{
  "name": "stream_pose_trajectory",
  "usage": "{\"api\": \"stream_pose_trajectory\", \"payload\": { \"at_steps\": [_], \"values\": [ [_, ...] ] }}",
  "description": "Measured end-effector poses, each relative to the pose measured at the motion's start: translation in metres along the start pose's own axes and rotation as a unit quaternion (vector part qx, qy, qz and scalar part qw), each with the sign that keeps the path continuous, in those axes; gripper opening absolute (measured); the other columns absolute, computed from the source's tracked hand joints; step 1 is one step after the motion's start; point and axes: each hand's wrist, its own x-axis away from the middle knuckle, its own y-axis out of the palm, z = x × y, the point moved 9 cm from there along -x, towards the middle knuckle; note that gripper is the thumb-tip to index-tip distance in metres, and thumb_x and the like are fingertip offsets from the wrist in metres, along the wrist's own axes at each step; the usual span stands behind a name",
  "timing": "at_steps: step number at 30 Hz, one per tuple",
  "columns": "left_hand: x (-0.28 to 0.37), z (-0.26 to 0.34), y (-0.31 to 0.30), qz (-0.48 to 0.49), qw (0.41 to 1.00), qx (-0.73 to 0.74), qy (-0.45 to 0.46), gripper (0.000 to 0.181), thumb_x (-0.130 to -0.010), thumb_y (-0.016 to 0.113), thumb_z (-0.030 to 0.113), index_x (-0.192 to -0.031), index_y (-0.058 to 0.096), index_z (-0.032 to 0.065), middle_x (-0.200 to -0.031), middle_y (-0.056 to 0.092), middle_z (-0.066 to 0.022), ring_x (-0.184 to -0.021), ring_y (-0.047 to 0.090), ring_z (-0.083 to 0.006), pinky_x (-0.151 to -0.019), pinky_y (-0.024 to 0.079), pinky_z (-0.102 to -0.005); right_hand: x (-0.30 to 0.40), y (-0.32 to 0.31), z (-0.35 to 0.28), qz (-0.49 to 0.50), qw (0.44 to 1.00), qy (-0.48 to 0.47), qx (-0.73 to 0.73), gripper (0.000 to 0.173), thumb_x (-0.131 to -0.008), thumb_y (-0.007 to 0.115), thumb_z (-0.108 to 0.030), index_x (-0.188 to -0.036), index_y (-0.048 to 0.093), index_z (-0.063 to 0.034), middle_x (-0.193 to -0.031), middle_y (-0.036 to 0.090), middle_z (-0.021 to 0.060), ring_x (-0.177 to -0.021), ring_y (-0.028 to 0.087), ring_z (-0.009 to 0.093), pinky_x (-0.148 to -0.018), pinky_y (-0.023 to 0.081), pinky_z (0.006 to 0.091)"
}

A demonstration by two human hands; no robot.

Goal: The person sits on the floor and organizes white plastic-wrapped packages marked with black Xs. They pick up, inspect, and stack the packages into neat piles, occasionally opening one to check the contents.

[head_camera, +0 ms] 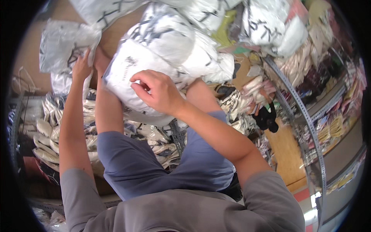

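My left hand (82,66) lies at the right edge of a folded white garment in a clear plastic bag (59,37), forefinger stretched along it. Whether its other fingers grip the plastic is hidden. My right hand (158,91) hovers over a large white bagged garment (130,62) that bears dark print and rests between my knees. Its fingers are curled, with a small gap between thumb and forefinger and nothing visible in it. More white bagged garments (171,34) are heaped just beyond, some with dark marks.
A brown board (123,34) lies under the bags. Slotted metal shelf uprights (304,104) curve along the right. Packed garments (156,130) fill the level below my legs. Far below at right, a person in black (266,116) is near a wooden surface (285,150).
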Motion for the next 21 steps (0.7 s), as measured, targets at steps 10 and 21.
{"api": "stream_pose_trajectory", "payload": {
  "at_steps": [10, 21],
  "values": [
    [0.010, 0.065, -0.046, 0.049, 0.981, 0.182, -0.035, 0.054, -0.087, 0.058, 0.034, -0.133, 0.048, 0.0082, -0.119, 0.058, -0.0240, -0.106, 0.059, -0.0358, -0.091, 0.045, -0.0405, 0.248, -0.213, 0.347, 0.256, 0.804, 0.537, -0.002, 0.048, -0.089, 0.055, -0.047, -0.108, 0.058, -0.0036, -0.093, 0.065, 0.0138, -0.075, 0.062, 0.027, -0.070, 0.048, 0.0424],
    [0.018, 0.098, -0.084, 0.072, 0.979, 0.186, -0.038, 0.046, -0.093, 0.052, 0.025, -0.133, 0.046, 0.0037, -0.120, 0.057, -0.0242, -0.111, 0.057, -0.0316, -0.094, 0.044, -0.0382, 0.318, -0.097, 0.544, 0.417, 0.551, 0.587, -0.423, 0.082, -0.072, 0.072, -0.056, -0.127, 0.050, 0.0007, -0.115, 0.058, 0.0136, -0.096, 0.053, 0.025, -0.088, 0.036, 0.0477]
  ]
}}
